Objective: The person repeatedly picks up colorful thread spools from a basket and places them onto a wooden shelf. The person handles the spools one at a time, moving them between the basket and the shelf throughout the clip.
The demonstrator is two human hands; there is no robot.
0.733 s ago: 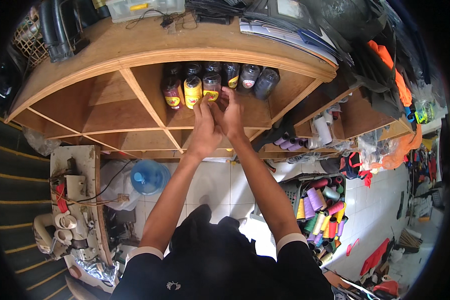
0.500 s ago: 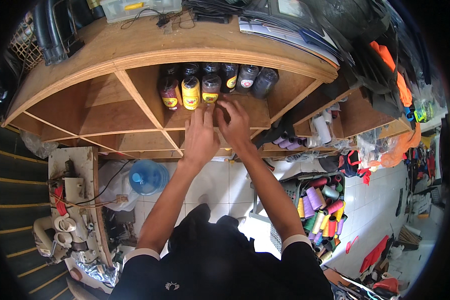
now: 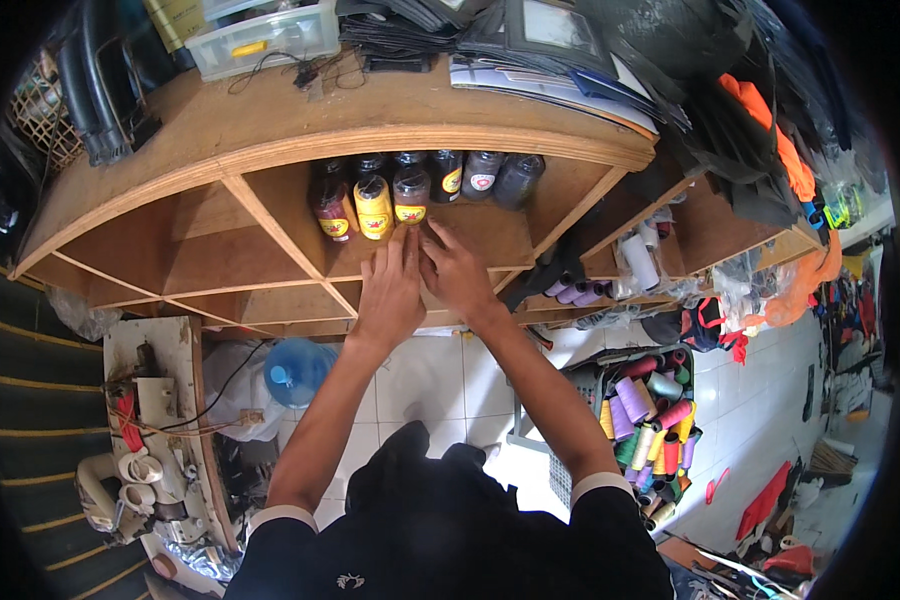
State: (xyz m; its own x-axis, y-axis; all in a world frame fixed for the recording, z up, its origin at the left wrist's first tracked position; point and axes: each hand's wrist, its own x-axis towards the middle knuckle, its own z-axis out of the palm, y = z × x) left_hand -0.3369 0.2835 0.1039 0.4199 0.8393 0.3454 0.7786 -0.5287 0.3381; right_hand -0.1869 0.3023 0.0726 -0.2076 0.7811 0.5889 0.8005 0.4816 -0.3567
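Note:
Inside a wooden shelf compartment, plastic bottles stand in rows. At the front left are a dark red bottle (image 3: 334,214) with a yellow label, a yellow bottle (image 3: 373,208) and a brownish bottle (image 3: 410,195). My left hand (image 3: 391,295) reaches to the compartment's front, fingers stretched toward the base of the brownish bottle. Beside it is my right hand (image 3: 457,272), its fingers extended and slightly bent, thumb side against the left fingertips. Neither hand visibly holds anything; whether a fingertip touches the bottle I cannot tell. Darker bottles (image 3: 483,175) stand to the right.
The wooden shelf (image 3: 255,215) has dividers around the compartment. Folders (image 3: 560,80) and a clear plastic box (image 3: 270,45) lie on top. A crate of thread cones (image 3: 660,430) is at the right, a blue water jug (image 3: 298,372) and a sewing machine (image 3: 150,460) at the left.
My right hand has come closer to my left, narrowing the gap between their fingers. Both hands sit slightly farther below the bottles. The whole view has shifted a little; the bottles keep their order.

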